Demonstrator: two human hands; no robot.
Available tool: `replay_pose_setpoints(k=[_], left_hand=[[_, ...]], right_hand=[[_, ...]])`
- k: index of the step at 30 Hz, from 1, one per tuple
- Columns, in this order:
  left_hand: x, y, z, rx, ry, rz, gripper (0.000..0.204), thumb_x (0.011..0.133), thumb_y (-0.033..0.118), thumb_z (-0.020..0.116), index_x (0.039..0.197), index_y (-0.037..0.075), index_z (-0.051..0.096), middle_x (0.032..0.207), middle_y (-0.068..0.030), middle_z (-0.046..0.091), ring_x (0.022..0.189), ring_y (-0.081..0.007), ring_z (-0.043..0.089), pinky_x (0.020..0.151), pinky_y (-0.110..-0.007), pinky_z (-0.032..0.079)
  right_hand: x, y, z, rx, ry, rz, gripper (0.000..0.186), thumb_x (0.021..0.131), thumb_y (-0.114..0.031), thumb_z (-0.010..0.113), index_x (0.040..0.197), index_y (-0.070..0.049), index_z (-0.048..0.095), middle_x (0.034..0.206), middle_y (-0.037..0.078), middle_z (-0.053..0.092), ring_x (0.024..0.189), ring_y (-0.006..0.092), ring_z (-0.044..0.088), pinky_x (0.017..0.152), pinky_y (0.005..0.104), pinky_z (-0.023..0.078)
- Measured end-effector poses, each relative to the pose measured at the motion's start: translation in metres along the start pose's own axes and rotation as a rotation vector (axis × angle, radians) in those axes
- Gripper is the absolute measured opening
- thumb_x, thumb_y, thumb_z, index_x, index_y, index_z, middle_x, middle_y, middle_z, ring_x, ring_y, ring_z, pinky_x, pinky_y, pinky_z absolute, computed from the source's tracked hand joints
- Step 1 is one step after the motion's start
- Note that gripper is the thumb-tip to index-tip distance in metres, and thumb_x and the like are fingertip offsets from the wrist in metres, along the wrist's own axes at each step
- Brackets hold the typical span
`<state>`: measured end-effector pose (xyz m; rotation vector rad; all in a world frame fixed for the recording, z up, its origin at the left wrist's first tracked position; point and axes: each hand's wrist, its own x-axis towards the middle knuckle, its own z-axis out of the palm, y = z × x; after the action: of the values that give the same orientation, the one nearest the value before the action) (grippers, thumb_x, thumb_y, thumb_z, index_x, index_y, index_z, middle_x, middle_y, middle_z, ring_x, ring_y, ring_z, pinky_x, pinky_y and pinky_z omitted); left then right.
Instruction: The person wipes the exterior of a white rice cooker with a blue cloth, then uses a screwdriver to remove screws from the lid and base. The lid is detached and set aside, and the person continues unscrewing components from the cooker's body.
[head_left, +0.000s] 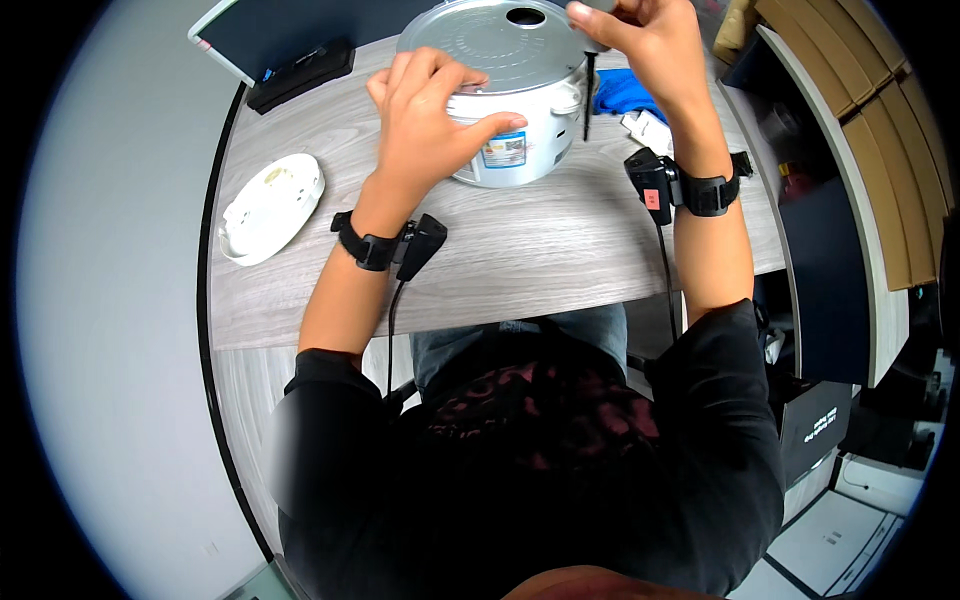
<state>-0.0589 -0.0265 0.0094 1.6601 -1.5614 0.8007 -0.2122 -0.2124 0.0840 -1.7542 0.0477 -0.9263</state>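
A round white rice cooker (545, 130) stands at the far middle of the table, with a grey metal disc (480, 45) on its upper side and a round dark hole in that disc. My left hand (425, 105) grips its near left rim, fingers on the metal and thumb against the white wall beside a blue label. Above the cooker's right edge, my right hand (645, 40) is closed around a screwdriver (589, 95). Its black shaft points down, the tip apart from the tabletop. Part of the handle is hidden by the fingers.
A white oval plastic cover (272, 210) lies at the left of the table (500, 250). Behind it are a black case (300, 75) and a screen (290, 35). Blue cloth (625, 92) and a small white item (648, 130) lie right of the cooker. Shelves with cardboard boxes (890, 180) border the right.
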Motion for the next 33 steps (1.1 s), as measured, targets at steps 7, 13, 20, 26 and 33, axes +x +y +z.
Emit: replay_pose_setpoints(k=[7, 13, 20, 26, 33], left_hand=[[0.018, 0.007, 0.018, -0.164, -0.09, -0.006, 0.046, 0.071, 0.053, 0.084, 0.093, 0.012, 0.076, 0.089, -0.0007, 0.061, 0.092, -0.0221, 0.054, 0.084, -0.037, 0.036], [0.035, 0.006, 0.001, -0.52, -0.227, -0.175, 0.029, 0.096, 0.031, 0.064, 0.104, 0.005, 0.074, 0.089, -0.0077, 0.067, 0.085, -0.0266, 0.061, 0.078, -0.038, 0.047], [0.038, 0.008, 0.004, -0.557, -0.212, -0.239, 0.023, 0.099, 0.02, 0.059, 0.105, 0.004, 0.075, 0.09, -0.0097, 0.071, 0.079, -0.0228, 0.065, 0.073, -0.034, 0.05], [0.035, 0.007, 0.003, -0.568, -0.213, -0.246, 0.022, 0.098, 0.019, 0.06, 0.104, 0.005, 0.077, 0.089, -0.0095, 0.072, 0.079, -0.0209, 0.066, 0.072, -0.032, 0.05], [0.034, 0.005, 0.003, -0.59, -0.22, -0.258, 0.021, 0.097, 0.019, 0.062, 0.102, 0.006, 0.078, 0.087, -0.0088, 0.072, 0.079, -0.0202, 0.067, 0.072, -0.032, 0.051]], right_hand=[[0.023, -0.035, 0.032, 0.023, 0.057, -0.12, 0.024, 0.086, -0.003, 0.073, 0.103, 0.004, 0.058, 0.073, 0.002, 0.065, 0.062, 0.0052, 0.058, 0.056, 0.0209, 0.046], [0.036, -0.038, 0.044, -0.064, 0.134, -0.178, 0.025, 0.085, -0.005, 0.075, 0.102, 0.005, 0.059, 0.07, 0.004, 0.065, 0.06, 0.0071, 0.059, 0.054, 0.0226, 0.046], [0.032, -0.037, 0.05, -0.278, 0.226, -0.255, 0.031, 0.08, -0.011, 0.079, 0.1, 0.004, 0.06, 0.069, 0.005, 0.064, 0.059, 0.0096, 0.057, 0.056, 0.0269, 0.046], [0.029, -0.04, 0.05, -0.329, 0.247, -0.266, 0.033, 0.079, -0.013, 0.079, 0.099, 0.005, 0.06, 0.069, 0.006, 0.064, 0.06, 0.0115, 0.057, 0.056, 0.0286, 0.046], [0.024, -0.04, 0.049, -0.318, 0.163, -0.245, 0.032, 0.079, -0.012, 0.079, 0.1, 0.003, 0.06, 0.067, 0.002, 0.057, 0.059, 0.0083, 0.051, 0.056, 0.0255, 0.044]])
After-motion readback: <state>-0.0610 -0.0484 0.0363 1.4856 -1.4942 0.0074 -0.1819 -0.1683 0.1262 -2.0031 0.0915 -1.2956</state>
